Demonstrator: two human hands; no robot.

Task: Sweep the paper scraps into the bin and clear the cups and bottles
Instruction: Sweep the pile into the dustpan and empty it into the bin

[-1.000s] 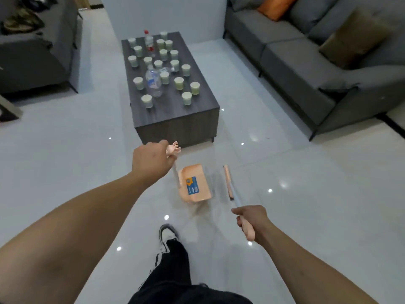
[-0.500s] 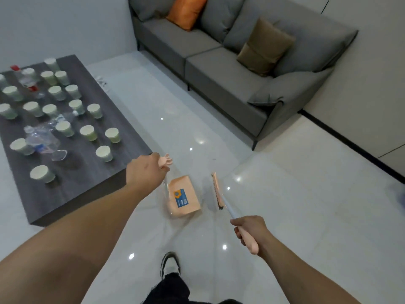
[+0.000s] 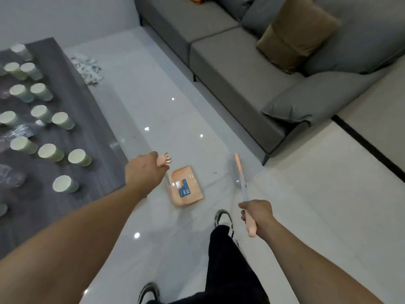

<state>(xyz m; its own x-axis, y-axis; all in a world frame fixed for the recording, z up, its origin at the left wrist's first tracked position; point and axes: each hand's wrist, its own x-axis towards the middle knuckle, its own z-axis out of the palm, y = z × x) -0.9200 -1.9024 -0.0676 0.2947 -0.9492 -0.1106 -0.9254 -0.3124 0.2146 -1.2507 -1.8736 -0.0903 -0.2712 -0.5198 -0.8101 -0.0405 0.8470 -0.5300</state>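
My left hand [image 3: 145,170] grips the top of the handle of a peach dustpan [image 3: 186,188], which hangs low over the white floor with a blue label showing. My right hand [image 3: 258,216] is closed on the handle of a peach broom [image 3: 239,172], its head near the floor to the right of the dustpan. A pile of paper scraps [image 3: 87,70] lies on the floor beside the far end of the dark coffee table [image 3: 92,119]. Several pale green paper cups [image 3: 79,157] and crumpled clear plastic bottles [image 3: 16,133] stand on that table.
A grey sofa [image 3: 236,69] with a brown cushion [image 3: 295,38] runs along the right. Between the sofa and the table is a lane of glossy white floor. My legs in black trousers and sneakers [image 3: 223,219] are below the hands. A pale wall closes the far end.
The view has swung right and forward: the table has slid to the left edge, the sofa fills the right, and the paper scraps have come into sight. Both hands keep their grips.
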